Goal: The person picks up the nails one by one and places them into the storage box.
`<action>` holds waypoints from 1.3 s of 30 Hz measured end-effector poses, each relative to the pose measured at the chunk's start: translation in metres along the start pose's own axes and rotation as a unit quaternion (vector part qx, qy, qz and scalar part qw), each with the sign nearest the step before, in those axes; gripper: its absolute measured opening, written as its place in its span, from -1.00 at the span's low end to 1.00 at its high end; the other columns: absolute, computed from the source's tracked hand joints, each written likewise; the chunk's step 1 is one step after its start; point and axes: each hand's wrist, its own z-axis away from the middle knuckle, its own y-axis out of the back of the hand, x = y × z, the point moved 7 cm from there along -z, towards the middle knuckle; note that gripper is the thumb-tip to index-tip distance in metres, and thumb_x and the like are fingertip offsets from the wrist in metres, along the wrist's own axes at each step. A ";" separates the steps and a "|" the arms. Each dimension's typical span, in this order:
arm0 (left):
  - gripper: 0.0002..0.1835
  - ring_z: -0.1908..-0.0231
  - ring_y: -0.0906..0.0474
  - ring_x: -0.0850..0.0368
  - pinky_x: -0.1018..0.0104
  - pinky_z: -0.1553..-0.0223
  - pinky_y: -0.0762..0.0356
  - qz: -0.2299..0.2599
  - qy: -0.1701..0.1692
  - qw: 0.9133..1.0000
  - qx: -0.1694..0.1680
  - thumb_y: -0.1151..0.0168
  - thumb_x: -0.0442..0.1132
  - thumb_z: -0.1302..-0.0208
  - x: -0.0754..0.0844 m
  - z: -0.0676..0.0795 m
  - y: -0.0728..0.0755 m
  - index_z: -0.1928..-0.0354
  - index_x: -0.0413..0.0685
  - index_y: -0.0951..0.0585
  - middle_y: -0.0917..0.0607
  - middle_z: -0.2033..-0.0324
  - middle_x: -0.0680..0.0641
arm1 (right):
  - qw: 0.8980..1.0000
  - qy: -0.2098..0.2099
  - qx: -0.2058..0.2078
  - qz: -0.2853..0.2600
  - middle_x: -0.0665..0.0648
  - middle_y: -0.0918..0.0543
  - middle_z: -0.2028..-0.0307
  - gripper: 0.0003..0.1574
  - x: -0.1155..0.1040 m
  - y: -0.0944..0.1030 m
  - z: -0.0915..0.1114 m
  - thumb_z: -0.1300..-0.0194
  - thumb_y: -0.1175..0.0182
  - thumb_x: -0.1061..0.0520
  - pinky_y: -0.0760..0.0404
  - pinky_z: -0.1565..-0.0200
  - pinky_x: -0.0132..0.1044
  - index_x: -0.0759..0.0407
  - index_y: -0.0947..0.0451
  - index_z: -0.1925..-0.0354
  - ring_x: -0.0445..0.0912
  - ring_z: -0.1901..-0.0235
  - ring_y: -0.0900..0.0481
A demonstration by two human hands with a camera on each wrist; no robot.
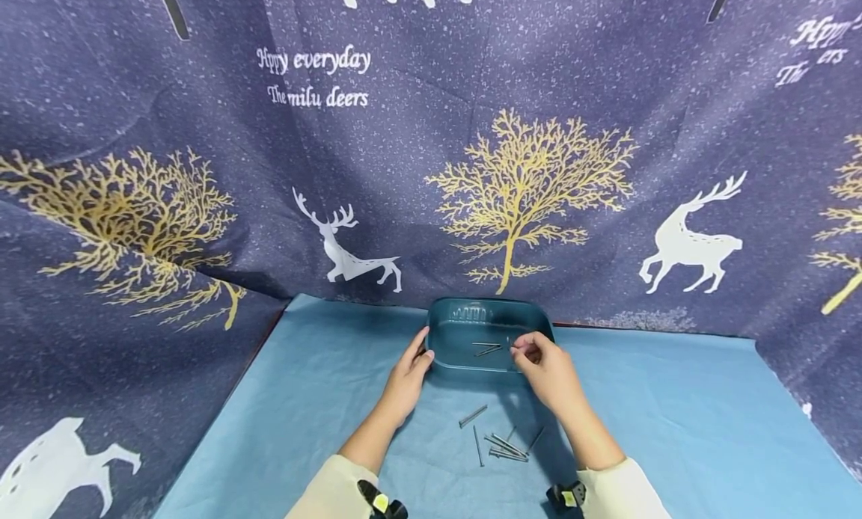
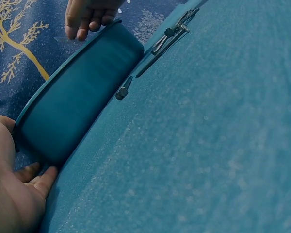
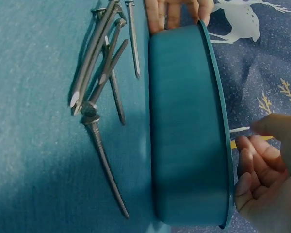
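Observation:
A dark teal rectangular plastic basin (image 1: 483,367) sits at the back of the cloth. My left hand (image 1: 404,381) holds its left end, thumb and fingers spread about the corner in the left wrist view. My right hand (image 1: 548,366) is over the basin's right end. Its thumb and fingertips pinch a thin nail (image 3: 240,129), mostly hidden by the fingers. Several nails (image 1: 488,348) lie inside the basin. In front of it, a loose pile of steel nails (image 1: 508,449) lies on the cloth, with a single nail (image 1: 473,416) nearer the basin.
A light blue cloth (image 1: 323,369) covers the table. Behind it hangs a dark blue curtain (image 1: 417,167) printed with white deer and golden trees. The curtain stands close to the basin's back wall.

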 end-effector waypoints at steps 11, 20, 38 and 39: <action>-0.39 -0.54 -0.15 -0.12 -0.13 -0.48 -0.30 -0.010 0.004 1.000 0.003 0.01 0.06 -0.59 0.000 0.001 0.002 -0.59 0.33 -0.16 -0.13 -0.58 -0.15 | 0.999 0.023 0.034 -0.002 0.17 -0.66 0.14 -0.67 0.000 0.003 0.005 -0.37 -0.32 0.10 -0.64 0.11 -0.14 0.22 -0.57 -0.03 -0.03 0.20 -0.63; -0.41 -0.54 -0.14 -0.15 -0.14 -0.48 -0.27 -0.007 -0.002 1.000 0.003 0.02 0.00 -0.61 0.001 0.001 0.002 -0.59 0.29 -0.16 -0.12 -0.58 -0.18 | 1.000 0.011 0.019 0.003 0.12 -0.65 0.12 -0.68 0.004 0.004 0.007 -0.39 -0.30 0.07 -0.62 0.09 -0.17 0.15 -0.58 -0.04 -0.07 0.18 -0.61; -0.39 -0.54 -0.16 -0.14 -0.12 -0.47 -0.31 -0.014 0.004 1.000 0.007 0.00 0.09 -0.58 0.001 0.001 0.002 -0.58 0.34 -0.18 -0.13 -0.58 -0.17 | 0.998 0.050 0.024 0.023 0.04 -0.62 0.27 -0.78 -0.001 0.012 0.021 -0.33 -0.36 0.12 -0.58 0.25 -0.38 0.17 -0.64 0.08 -0.22 0.34 -0.54; -0.39 -0.54 -0.16 -0.15 -0.12 -0.47 -0.31 -0.015 0.003 1.000 0.006 0.00 0.11 -0.57 0.001 0.001 0.002 -0.58 0.34 -0.18 -0.14 -0.58 -0.18 | 0.998 0.052 0.022 0.025 0.04 -0.62 0.28 -0.78 -0.001 0.012 0.022 -0.34 -0.36 0.12 -0.58 0.25 -0.37 0.18 -0.64 0.08 -0.21 0.33 -0.54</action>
